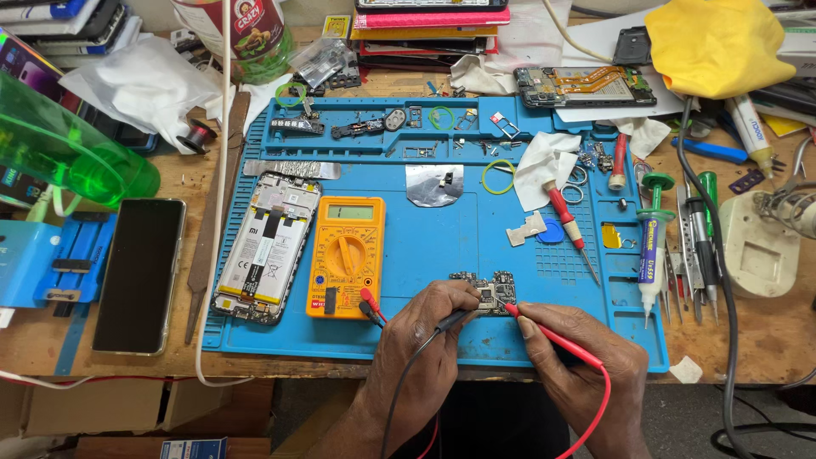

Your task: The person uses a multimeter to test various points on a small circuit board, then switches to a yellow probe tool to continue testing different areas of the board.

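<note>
I count two hands and two probes. My left hand (425, 340) pinches the black probe (455, 320), its grip closed on the shaft, and my right hand (578, 357) pinches the red probe (544, 331) the same way. Both tips meet one small circuit board (486, 289), which lies on the blue mat (425, 246) near its front edge, just ahead of my fingertips and between the two hands. The left thumb and forefinger touch the board's near side; the right hand stays just beside it.

One yellow multimeter (344, 255) lies on the mat left of the board, with the red and black leads plugged into its lower right corner. The black lead runs back under my left wrist; the red lead loops past my right wrist.

One opened phone (265, 246) lies face down left of the meter, and one dark phone (140, 276) lies on the bare worktop beyond the mat's left edge. A second opened phone (586, 87) sits at the far edge of the worktop.

One red-handled screwdriver (568, 223) lies to the right of the board, well apart from it. One glue tube (649, 259) lies at the mat's right edge beside a row of tweezers, which I cannot count. A yellow cloth (714, 42) fills the far right corner. Nothing lies across the board apart from my fingers.
</note>
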